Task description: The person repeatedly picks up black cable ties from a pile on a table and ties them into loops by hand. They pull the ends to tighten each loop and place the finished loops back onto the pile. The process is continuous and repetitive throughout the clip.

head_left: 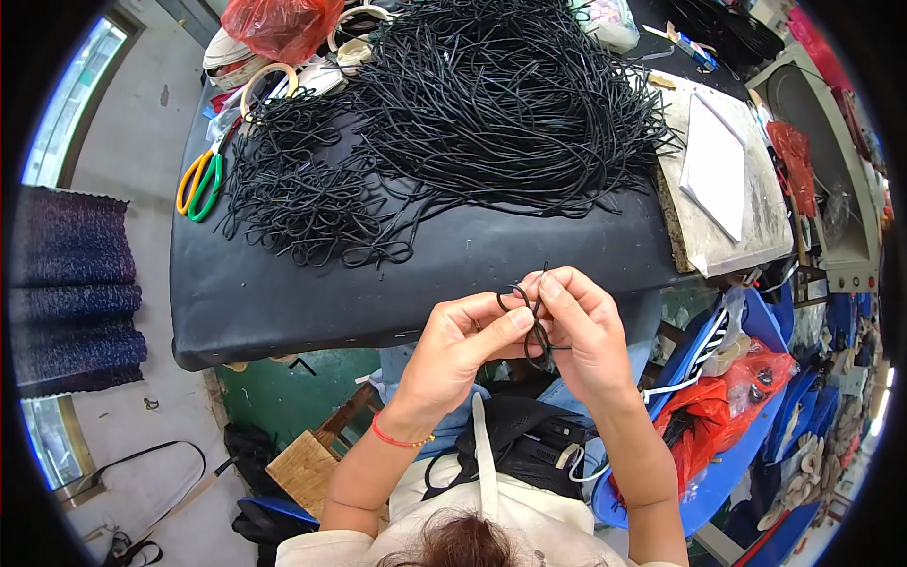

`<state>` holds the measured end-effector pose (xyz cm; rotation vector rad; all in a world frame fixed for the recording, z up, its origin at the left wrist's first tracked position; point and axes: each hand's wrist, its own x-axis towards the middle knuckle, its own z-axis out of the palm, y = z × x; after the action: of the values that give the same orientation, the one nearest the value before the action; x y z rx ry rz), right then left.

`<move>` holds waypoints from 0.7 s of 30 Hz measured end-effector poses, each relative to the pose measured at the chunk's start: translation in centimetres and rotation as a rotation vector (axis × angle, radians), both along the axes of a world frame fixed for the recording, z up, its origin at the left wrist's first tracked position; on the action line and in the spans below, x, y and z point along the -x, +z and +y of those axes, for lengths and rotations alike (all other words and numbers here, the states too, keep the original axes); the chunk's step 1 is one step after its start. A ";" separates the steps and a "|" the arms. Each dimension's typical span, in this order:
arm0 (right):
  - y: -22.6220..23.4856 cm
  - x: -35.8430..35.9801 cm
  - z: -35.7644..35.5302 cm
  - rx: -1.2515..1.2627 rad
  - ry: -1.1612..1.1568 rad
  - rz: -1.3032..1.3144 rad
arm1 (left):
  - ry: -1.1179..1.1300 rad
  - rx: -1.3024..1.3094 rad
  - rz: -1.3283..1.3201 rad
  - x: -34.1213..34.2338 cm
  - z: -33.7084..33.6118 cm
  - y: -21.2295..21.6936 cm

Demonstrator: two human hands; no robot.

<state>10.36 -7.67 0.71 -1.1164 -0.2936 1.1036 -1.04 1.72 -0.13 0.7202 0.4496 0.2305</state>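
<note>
Just off the table's near edge, both hands pinch one thin black cord (536, 338) bent into small loops. My left hand (465, 338) has thumb and forefinger closed on a loop of it. Opposite, my right hand (583, 317) grips the cord between thumb and fingertips, and a short end sticks up above. Whether a knot sits between the fingers is hidden. Beyond the hands lies a big heap of straight black cords (510, 113). To its left spreads a smaller pile of looped black cords (316, 208).
The table (283, 312) has a black cover. Scissors (201, 184) with orange and green handles lie at its left edge. A worn board (746, 248) carries white sheets (715, 170) on the right. Below it stands a blue bin (709, 491) with red plastic bags (732, 402).
</note>
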 end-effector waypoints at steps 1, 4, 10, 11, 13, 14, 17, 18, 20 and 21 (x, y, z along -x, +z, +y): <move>0.1 0.0 0.0 0.007 -0.008 0.023 | -0.001 -0.001 0.002 0.0 0.0 0.1; 0.2 0.1 0.0 0.024 -0.016 0.076 | -0.010 -0.008 -0.008 0.2 0.0 0.0; 0.0 -0.6 0.3 0.024 -0.014 0.165 | 0.212 0.085 -0.024 -0.1 -0.8 -0.6; 0.1 -0.6 0.3 0.026 -0.062 0.184 | 0.297 0.115 -0.027 -0.3 -0.9 -0.7; -0.3 -0.7 -0.6 0.067 -0.059 0.025 | 0.374 0.137 -0.005 -0.6 -0.9 -0.7; -0.3 -0.4 -0.7 0.086 -0.044 -0.087 | 0.412 0.149 0.007 -0.6 -0.8 -0.6; -0.2 0.5 -0.3 0.091 -0.089 -0.322 | 0.369 0.045 0.001 -0.7 -1.2 -0.8; -0.2 0.3 -0.1 0.091 -0.090 -0.331 | 0.349 -0.005 0.004 -0.6 -1.2 -0.8; 0.0 0.2 0.1 0.090 -0.091 -0.348 | 0.294 -0.089 0.030 -0.4 -1.2 -0.8; 0.0 0.2 0.2 0.109 -0.106 -0.403 | 0.236 -0.118 0.043 -0.2 -1.0 -0.6</move>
<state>10.21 -7.47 0.73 -1.4353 -0.4881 0.8023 -0.83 0.72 -0.71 0.7884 0.5657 0.4673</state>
